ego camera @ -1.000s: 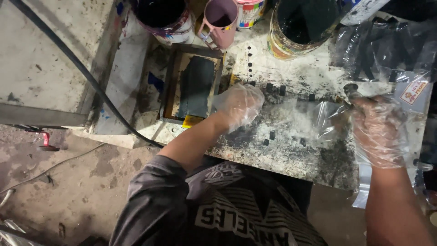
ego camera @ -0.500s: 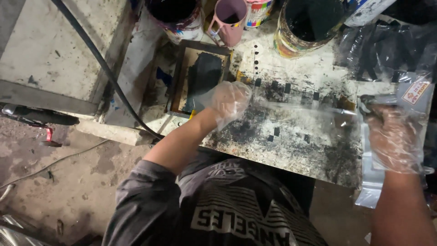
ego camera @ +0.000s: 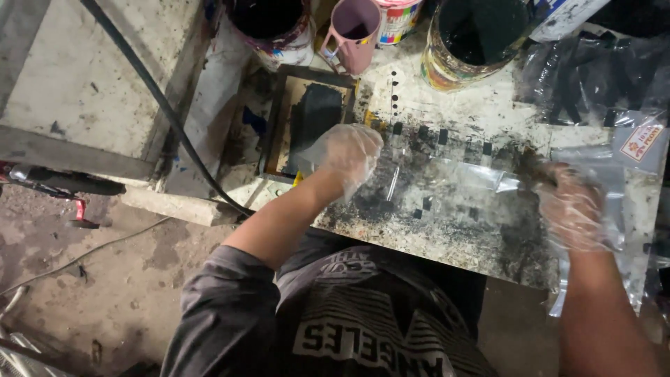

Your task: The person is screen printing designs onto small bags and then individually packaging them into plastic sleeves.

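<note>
Across the ink-stained worktop [ego camera: 453, 230] lies a clear plastic sheet [ego camera: 460, 178], its right end pinched in the gloved right hand [ego camera: 569, 209]. Left of the sheet, the gloved left hand [ego camera: 345, 153] rests with fingers curled loosely together, partly covering a wooden printing frame [ego camera: 307, 119]. Beyond the sheet stand paint cans [ego camera: 474, 42] and a pink cup [ego camera: 356, 31], their tops cut off. Whether the left fingers grip anything is unclear.

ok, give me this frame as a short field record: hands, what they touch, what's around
left hand: in a thin clear glove, at the edge of the small framed screen
right hand: gloved, fingers closed on a clear plastic bag
bag: lies flat on the ink-stained table
behind: pink cup, two open ink cans
left of table: black hose
</note>
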